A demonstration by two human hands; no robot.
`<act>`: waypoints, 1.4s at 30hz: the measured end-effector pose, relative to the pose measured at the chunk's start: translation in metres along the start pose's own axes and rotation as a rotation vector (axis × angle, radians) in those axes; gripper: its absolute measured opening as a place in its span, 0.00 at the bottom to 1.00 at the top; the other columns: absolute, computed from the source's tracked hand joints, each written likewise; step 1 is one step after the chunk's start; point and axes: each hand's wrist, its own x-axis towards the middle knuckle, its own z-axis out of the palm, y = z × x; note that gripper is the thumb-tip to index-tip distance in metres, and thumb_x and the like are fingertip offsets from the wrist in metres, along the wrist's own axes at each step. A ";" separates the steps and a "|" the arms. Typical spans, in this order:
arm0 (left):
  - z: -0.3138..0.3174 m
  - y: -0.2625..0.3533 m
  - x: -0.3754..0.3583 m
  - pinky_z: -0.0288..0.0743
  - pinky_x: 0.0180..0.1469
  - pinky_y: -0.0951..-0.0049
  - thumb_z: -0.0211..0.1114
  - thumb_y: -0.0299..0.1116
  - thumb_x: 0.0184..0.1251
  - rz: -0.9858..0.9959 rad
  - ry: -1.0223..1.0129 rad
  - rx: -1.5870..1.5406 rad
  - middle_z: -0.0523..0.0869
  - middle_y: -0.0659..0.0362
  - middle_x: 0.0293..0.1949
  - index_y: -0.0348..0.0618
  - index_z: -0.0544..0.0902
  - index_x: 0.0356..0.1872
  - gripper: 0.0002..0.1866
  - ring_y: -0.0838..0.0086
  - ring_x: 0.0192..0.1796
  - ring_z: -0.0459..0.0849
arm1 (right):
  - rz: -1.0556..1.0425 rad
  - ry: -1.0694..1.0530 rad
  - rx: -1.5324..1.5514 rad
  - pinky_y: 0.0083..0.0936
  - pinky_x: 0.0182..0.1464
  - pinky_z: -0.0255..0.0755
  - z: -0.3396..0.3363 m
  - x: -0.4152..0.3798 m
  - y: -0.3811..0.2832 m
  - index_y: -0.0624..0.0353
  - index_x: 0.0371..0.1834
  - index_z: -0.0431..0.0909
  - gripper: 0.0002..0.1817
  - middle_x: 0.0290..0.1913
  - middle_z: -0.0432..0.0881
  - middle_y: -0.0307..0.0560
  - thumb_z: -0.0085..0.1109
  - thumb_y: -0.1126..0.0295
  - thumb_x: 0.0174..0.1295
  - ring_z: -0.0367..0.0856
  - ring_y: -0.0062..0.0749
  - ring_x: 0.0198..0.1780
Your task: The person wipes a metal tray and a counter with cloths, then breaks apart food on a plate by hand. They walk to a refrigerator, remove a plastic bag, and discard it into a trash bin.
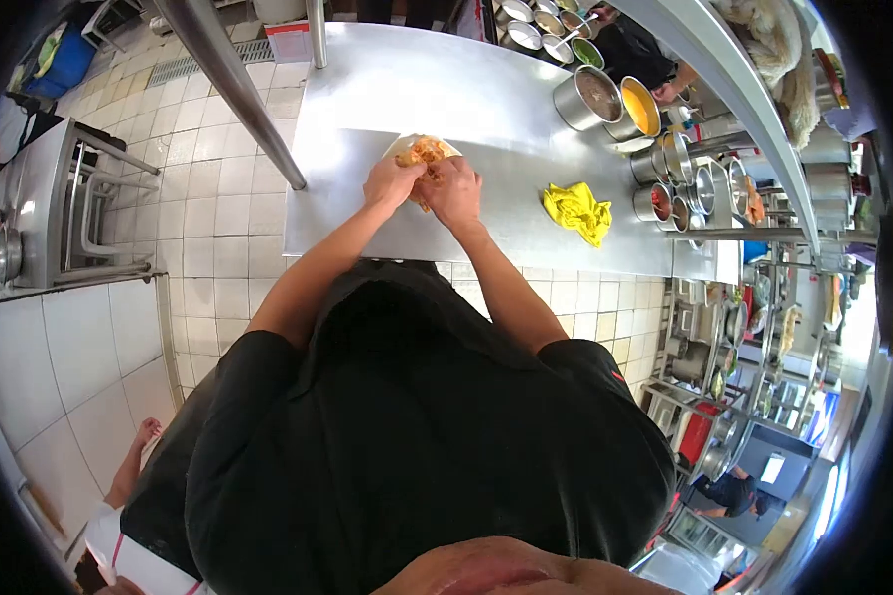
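Note:
Over a pale plate on the steel table, my two hands meet around an orange, shredded-looking food. My left hand presses its fingers against the food's left side. My right hand curls over the right side, touching the left fingertips. Most fingertips are hidden in or behind the food, and its exact kind is too small to make out. A crumpled yellow cloth lies on the table to the right of my hands.
Steel pots, one with orange liquid, line the table's right end. Beyond them stand several small bowls, near another person's hand. A metal post rises at the table's left. Other people are at the lower left and lower right.

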 end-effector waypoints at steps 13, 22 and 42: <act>-0.025 -0.022 0.007 0.73 0.53 0.65 0.69 0.40 0.54 0.292 0.043 0.092 0.84 0.55 0.46 0.48 0.81 0.53 0.23 0.65 0.48 0.84 | -0.057 -0.018 0.340 0.34 0.46 0.75 -0.005 0.025 0.053 0.60 0.34 0.83 0.13 0.35 0.85 0.46 0.69 0.68 0.45 0.83 0.38 0.39; -0.028 0.000 0.021 0.61 0.57 0.61 0.70 0.37 0.52 0.549 0.002 0.282 0.81 0.60 0.47 0.59 0.82 0.54 0.23 0.70 0.51 0.79 | -0.069 -0.242 0.497 0.31 0.49 0.75 -0.026 0.043 0.059 0.63 0.36 0.82 0.11 0.39 0.83 0.49 0.65 0.72 0.49 0.82 0.38 0.43; -0.035 -0.030 -0.030 0.60 0.52 0.63 0.69 0.30 0.46 0.907 0.042 0.364 0.77 0.58 0.47 0.52 0.83 0.48 0.22 0.66 0.50 0.77 | -0.339 -0.107 0.114 0.41 0.62 0.63 -0.019 0.018 0.073 0.47 0.53 0.79 0.26 0.56 0.76 0.45 0.65 0.74 0.45 0.72 0.45 0.59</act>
